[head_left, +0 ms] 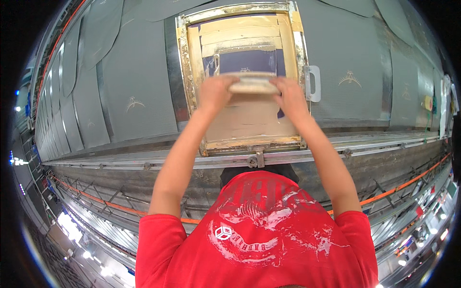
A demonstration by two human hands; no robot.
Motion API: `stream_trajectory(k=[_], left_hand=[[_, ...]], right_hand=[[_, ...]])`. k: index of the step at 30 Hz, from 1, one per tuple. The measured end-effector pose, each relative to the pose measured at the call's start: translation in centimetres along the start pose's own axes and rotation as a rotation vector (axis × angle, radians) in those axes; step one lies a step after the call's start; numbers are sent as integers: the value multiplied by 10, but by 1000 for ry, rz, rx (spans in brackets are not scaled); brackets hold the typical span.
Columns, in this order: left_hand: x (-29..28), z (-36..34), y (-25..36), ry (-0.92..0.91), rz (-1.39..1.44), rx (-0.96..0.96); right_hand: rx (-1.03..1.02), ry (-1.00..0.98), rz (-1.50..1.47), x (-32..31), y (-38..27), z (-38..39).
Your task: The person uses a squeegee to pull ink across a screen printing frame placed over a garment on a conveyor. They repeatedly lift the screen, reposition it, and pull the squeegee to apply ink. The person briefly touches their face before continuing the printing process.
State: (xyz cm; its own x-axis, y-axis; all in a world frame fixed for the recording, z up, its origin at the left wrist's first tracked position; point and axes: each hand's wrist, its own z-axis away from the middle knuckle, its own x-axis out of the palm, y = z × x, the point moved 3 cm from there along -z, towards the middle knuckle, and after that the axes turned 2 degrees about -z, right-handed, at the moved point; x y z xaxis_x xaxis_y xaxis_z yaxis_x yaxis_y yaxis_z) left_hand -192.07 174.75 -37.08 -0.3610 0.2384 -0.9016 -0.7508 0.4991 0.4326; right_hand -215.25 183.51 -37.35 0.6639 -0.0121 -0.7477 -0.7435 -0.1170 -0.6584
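Both my hands grip a pale squeegee (254, 85), slightly smeared by motion, that lies crosswise over a screen-printing frame (301, 48). My left hand (216, 94) is closed round its left end, and my right hand (291, 98) round its right end. Inside the frame, beige ink (247, 122) covers the mesh on the near side of the squeegee. Beyond it shows a dark purple patch of mesh (240, 61) with a small crest-like motif, bordered by yellowish tape (240, 33). Where the squeegee's blade meets the mesh is hidden.
Grey fabric panels (137, 72) lie on the long table to both sides, some with a pale printed motif (350, 79). A white handle (314, 84) juts from the frame's right side. A metal rail (252, 162) with clamps runs along the table's near edge.
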Motion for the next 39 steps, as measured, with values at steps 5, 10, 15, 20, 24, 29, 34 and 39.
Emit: stream_trajectory(k=[5, 10, 15, 20, 24, 29, 34, 39], left_hand=[[6, 79, 23, 84, 90, 78], [3, 101, 34, 77, 102, 81], [-4, 97, 50, 80, 129, 133], [7, 118, 44, 97, 138, 113], [-12, 139, 42, 165, 168, 104], [-50, 168, -14, 182, 141, 45], [-117, 239, -169, 137, 76, -19], [-150, 275, -251, 59, 43, 32]], right_hand=[[114, -108, -81, 7, -38, 70], [302, -156, -423, -32, -24, 59], [474, 437, -172, -52, 114, 9], [465, 432, -278, -43, 116, -6], [477, 509, -226, -72, 54, -16], [368, 534, -300, -17, -15, -42], [392, 517, -400, 138, -128, -84], [455, 502, -445, 208, -190, -100]])
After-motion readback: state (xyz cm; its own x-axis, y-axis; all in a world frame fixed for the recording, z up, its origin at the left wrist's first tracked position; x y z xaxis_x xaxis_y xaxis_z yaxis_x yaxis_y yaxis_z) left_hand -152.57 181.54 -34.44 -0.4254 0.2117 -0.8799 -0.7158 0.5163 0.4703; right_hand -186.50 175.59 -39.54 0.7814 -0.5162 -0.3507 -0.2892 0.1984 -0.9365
